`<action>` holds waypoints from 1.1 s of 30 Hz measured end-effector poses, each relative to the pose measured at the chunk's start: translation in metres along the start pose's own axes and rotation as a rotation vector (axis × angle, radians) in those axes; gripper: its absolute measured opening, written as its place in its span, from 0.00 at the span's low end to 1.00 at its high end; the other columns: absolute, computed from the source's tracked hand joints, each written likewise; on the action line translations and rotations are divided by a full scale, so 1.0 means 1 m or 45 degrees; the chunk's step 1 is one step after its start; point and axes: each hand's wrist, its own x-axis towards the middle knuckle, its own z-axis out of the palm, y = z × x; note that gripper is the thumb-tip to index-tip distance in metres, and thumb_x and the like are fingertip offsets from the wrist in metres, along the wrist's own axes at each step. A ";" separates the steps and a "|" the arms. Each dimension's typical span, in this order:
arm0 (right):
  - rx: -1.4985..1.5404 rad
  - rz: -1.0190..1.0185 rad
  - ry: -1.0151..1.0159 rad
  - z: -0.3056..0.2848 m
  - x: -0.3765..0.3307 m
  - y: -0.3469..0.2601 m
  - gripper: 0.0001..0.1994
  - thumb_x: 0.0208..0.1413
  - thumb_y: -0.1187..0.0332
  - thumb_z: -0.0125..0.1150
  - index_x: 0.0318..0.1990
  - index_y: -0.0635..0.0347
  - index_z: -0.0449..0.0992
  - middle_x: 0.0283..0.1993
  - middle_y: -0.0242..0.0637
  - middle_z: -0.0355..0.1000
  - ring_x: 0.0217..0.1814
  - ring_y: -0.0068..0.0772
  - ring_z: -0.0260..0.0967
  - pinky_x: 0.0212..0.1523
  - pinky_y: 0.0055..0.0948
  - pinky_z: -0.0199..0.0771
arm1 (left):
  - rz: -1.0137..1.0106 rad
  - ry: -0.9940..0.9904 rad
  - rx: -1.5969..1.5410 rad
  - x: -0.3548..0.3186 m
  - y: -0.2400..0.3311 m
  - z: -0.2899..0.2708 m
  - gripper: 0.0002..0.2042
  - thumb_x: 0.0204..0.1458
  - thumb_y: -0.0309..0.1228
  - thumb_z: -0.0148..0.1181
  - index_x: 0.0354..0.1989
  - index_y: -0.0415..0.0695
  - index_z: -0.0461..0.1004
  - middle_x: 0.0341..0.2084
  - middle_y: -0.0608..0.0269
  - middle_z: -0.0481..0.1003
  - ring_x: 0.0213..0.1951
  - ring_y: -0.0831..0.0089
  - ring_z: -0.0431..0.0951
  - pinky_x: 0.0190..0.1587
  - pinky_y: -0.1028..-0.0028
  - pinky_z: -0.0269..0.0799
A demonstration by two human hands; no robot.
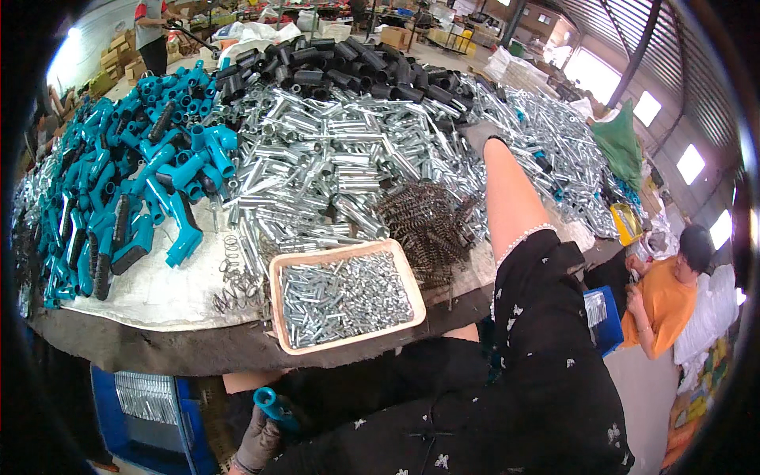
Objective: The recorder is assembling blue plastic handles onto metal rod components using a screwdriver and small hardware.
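Low at the left, my left hand [258,440] in a grey glove is closed around a teal plastic tool housing [271,402], its round open end facing up. My right arm stretches far forward over the table. Its gloved right hand [480,136] touches the heap of shiny metal tubes and rods [507,158] near the black sleeves; its fingers are too small and hidden to make out. Between my arms stands a cream tray [275,305] of small metal pins. Just beyond it lies a tangle of dark coil springs [427,226].
Teal housings [127,182] are piled at the left, black plastic sleeves [340,63] at the back. Loose springs [233,273] lie on the white sheet. Blue crates [146,431] with metal parts stand below the table edge. A person in orange [665,305] sits at the right; another stands far left.
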 end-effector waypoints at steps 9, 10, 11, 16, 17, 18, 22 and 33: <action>1.720 -0.648 -0.505 -0.056 -0.270 -0.049 0.11 0.57 0.70 0.63 0.45 0.64 0.73 0.37 0.40 0.78 0.43 0.31 0.75 0.48 0.31 0.73 | -0.091 -0.018 0.285 0.030 0.007 0.019 0.31 0.61 0.57 0.52 0.52 0.37 0.72 0.39 0.64 0.76 0.38 0.76 0.74 0.45 0.74 0.71; 1.371 -0.973 -0.504 -0.051 -0.317 -0.036 0.12 0.57 0.71 0.61 0.47 0.63 0.74 0.38 0.41 0.79 0.47 0.37 0.76 0.51 0.32 0.73 | -0.170 -0.174 0.235 0.042 0.017 0.029 0.35 0.58 0.60 0.55 0.54 0.35 0.70 0.41 0.61 0.76 0.41 0.74 0.75 0.47 0.72 0.72; 1.457 -1.110 -0.812 -0.064 -0.357 -0.035 0.15 0.55 0.73 0.62 0.51 0.61 0.75 0.45 0.44 0.78 0.52 0.44 0.75 0.53 0.35 0.73 | -0.256 -0.302 0.188 0.050 0.023 0.039 0.40 0.54 0.62 0.58 0.57 0.33 0.69 0.42 0.58 0.77 0.43 0.71 0.77 0.49 0.71 0.73; 1.578 -1.147 -0.454 -0.025 -0.422 0.017 0.21 0.52 0.77 0.65 0.55 0.61 0.74 0.57 0.46 0.73 0.57 0.50 0.71 0.57 0.41 0.71 | -0.438 -0.586 0.219 0.064 0.026 0.082 0.35 0.55 0.61 0.59 0.53 0.35 0.71 0.35 0.60 0.77 0.35 0.74 0.76 0.40 0.74 0.72; 1.543 -1.219 -0.412 -0.028 -0.426 0.026 0.21 0.52 0.77 0.65 0.55 0.61 0.74 0.57 0.46 0.72 0.57 0.51 0.71 0.57 0.41 0.70 | -0.454 -0.631 0.143 0.063 0.024 0.088 0.32 0.57 0.59 0.58 0.50 0.37 0.73 0.34 0.62 0.77 0.34 0.77 0.75 0.36 0.76 0.70; 1.524 -1.255 -0.331 -0.030 -0.429 0.033 0.20 0.53 0.76 0.65 0.56 0.62 0.74 0.56 0.47 0.73 0.56 0.50 0.72 0.56 0.40 0.71 | -0.462 -0.696 0.097 0.063 0.018 0.089 0.35 0.54 0.61 0.59 0.51 0.37 0.73 0.33 0.62 0.77 0.31 0.77 0.75 0.34 0.77 0.70; 1.540 -0.602 -0.488 -0.041 -0.460 0.049 0.19 0.58 0.70 0.65 0.56 0.62 0.74 0.49 0.47 0.75 0.50 0.46 0.74 0.51 0.35 0.72 | -0.492 -0.762 0.041 0.058 0.028 0.118 0.35 0.54 0.62 0.59 0.50 0.37 0.73 0.33 0.62 0.78 0.28 0.78 0.75 0.33 0.77 0.71; 1.221 -0.677 0.016 -0.042 -0.470 0.055 0.18 0.56 0.64 0.66 0.51 0.63 0.77 0.42 0.46 0.75 0.43 0.47 0.73 0.47 0.36 0.71 | -0.323 -0.574 0.361 0.047 0.044 0.147 0.30 0.56 0.59 0.56 0.45 0.39 0.73 0.32 0.65 0.77 0.31 0.79 0.75 0.36 0.77 0.70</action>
